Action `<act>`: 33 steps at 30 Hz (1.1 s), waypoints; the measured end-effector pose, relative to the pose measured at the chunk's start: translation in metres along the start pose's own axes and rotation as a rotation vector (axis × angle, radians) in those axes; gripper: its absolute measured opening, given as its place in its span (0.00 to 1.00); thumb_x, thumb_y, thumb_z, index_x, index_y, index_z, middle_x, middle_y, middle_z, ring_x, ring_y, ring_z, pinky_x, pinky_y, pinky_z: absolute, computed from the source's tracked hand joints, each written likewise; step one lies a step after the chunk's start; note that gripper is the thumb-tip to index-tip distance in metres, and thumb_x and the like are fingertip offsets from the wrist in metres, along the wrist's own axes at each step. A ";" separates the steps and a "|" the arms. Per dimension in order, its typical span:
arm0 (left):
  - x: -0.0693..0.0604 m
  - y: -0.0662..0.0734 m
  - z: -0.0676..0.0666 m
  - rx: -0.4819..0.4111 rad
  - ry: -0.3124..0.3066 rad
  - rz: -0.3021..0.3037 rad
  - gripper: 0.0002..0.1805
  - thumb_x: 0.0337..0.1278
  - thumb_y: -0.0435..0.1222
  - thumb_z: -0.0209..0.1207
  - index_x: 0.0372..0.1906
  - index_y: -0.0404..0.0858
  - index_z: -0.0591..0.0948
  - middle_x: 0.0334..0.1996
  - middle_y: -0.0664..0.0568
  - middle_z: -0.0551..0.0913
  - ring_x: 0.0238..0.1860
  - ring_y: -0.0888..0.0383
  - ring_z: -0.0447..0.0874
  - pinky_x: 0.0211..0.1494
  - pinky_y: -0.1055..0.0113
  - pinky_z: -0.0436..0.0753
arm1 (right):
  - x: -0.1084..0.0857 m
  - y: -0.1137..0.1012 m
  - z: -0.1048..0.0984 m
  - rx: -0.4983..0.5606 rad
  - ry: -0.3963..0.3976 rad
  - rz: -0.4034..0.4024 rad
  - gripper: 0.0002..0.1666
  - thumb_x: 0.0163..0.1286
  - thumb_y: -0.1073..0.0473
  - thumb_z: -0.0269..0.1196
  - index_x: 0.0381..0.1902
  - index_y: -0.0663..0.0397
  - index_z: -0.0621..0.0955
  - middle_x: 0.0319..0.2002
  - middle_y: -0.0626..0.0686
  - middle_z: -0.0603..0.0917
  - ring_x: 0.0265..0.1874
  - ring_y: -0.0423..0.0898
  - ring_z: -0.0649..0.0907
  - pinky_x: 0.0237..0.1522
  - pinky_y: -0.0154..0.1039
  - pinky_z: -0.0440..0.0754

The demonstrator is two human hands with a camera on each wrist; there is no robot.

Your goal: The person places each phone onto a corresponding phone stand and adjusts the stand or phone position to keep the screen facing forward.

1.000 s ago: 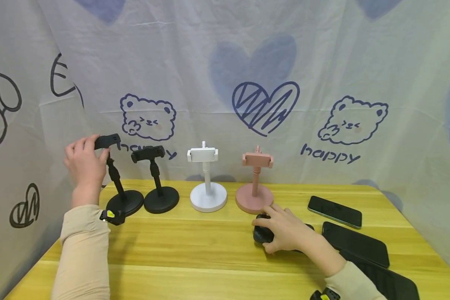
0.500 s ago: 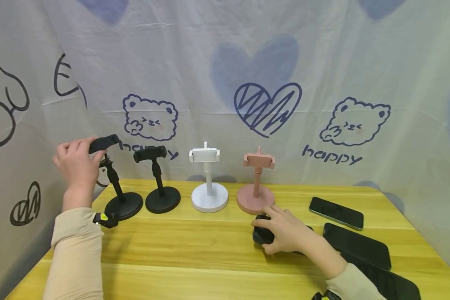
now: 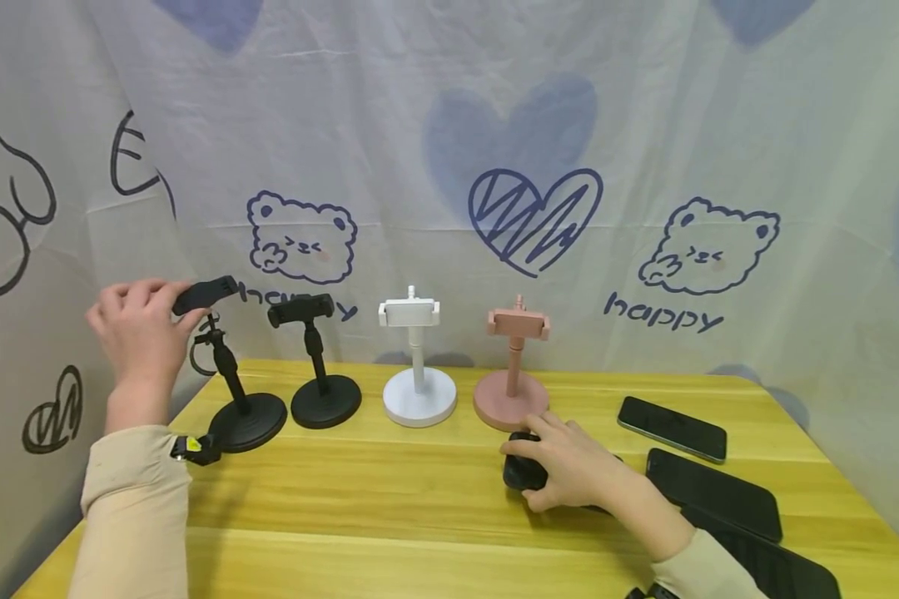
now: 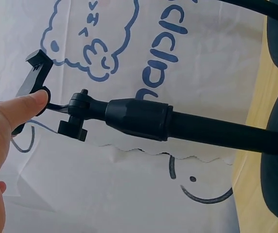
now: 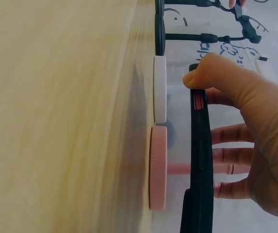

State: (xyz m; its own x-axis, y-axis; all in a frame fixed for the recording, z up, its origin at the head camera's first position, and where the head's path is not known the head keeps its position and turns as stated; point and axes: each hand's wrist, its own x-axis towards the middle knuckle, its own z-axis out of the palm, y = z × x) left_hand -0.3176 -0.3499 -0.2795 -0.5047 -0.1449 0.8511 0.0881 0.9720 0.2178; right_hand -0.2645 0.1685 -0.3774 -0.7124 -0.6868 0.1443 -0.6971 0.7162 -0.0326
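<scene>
Left of frame, the left hand (image 3: 141, 337) pinches a black phone-stand clamp (image 3: 206, 294) (long axis rising rightward); well apart, lower right, the right hand (image 3: 569, 466) grips a black smartphone (image 3: 523, 474).

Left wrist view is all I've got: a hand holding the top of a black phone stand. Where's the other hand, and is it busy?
Observer: The right hand holds a dark phone in its grip.
Visitor: Ooh, are there any more phones?
Observer: Yes, the head view shows at least three other dark phones lying on the right side of the wooden table.
Visitor: I only see black stands. Are they all black?
Observer: No, a pink phone stand is at the right end of the row.
</scene>
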 end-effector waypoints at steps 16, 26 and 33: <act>-0.012 0.010 -0.019 0.034 -0.013 0.027 0.20 0.50 0.40 0.70 0.49 0.37 0.83 0.49 0.37 0.78 0.54 0.36 0.64 0.58 0.37 0.58 | 0.006 -0.008 -0.002 0.020 0.040 -0.053 0.33 0.52 0.43 0.70 0.59 0.36 0.80 0.57 0.52 0.74 0.52 0.47 0.74 0.47 0.53 0.77; -0.021 0.010 -0.022 -0.025 -0.024 -0.095 0.20 0.58 0.40 0.66 0.54 0.37 0.81 0.53 0.35 0.77 0.56 0.36 0.63 0.61 0.36 0.58 | 0.018 -0.016 -0.004 -0.003 0.117 -0.123 0.34 0.51 0.42 0.70 0.59 0.36 0.80 0.58 0.53 0.75 0.53 0.48 0.76 0.53 0.52 0.78; -0.024 0.009 -0.023 -0.021 -0.001 -0.097 0.21 0.58 0.40 0.66 0.54 0.35 0.80 0.52 0.35 0.76 0.55 0.36 0.63 0.60 0.36 0.58 | 0.027 -0.024 -0.006 0.004 0.136 -0.161 0.34 0.51 0.42 0.70 0.59 0.35 0.79 0.56 0.53 0.75 0.51 0.47 0.75 0.53 0.49 0.78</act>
State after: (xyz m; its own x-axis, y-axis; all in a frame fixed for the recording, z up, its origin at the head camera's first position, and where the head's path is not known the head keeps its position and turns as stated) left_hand -0.2846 -0.3421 -0.2868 -0.5127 -0.2378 0.8250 0.0568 0.9494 0.3090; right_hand -0.2666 0.1333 -0.3672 -0.5742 -0.7694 0.2799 -0.8017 0.5977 -0.0019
